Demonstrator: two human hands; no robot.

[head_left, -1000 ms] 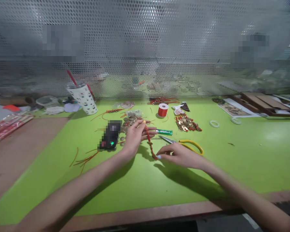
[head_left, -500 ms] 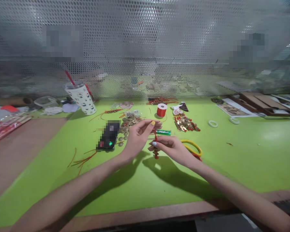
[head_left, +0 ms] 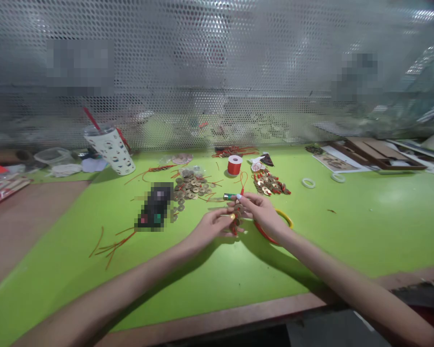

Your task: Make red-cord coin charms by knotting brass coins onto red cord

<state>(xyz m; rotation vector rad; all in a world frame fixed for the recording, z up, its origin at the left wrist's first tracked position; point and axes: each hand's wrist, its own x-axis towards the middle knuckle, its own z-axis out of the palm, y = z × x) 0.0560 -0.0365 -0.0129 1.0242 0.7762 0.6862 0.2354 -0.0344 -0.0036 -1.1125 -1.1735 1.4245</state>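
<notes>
A string of coins [head_left: 237, 212] on red cord is held between both hands above the green table [head_left: 217, 284]. My left hand [head_left: 217, 225] is closed on its lower part, thumb on the coins. My right hand [head_left: 259, 209] pinches it near the top, where a thin red loop [head_left: 243, 179] sticks up. Just behind the fingers lies a green battery-like cylinder [head_left: 228, 196], partly covered. Beyond my left hand is a heap of loose coins [head_left: 191, 185]. Behind my right hand lies a pile of coins tied with red cord [head_left: 269, 183].
A red thread spool [head_left: 234, 166] stands behind the hands. Yellow and red rings [head_left: 285, 218] lie under my right wrist. To the left are a blurred-out phone [head_left: 155, 205], cut red cords [head_left: 117, 243] and a patterned cup with a straw [head_left: 112, 152]. Perforated metal [head_left: 210, 62] closes off the back.
My left hand has come down from the cord above to the lower coins. My right hand has shifted up to the top of the string, and the loop now shows. The view has shifted slightly.
</notes>
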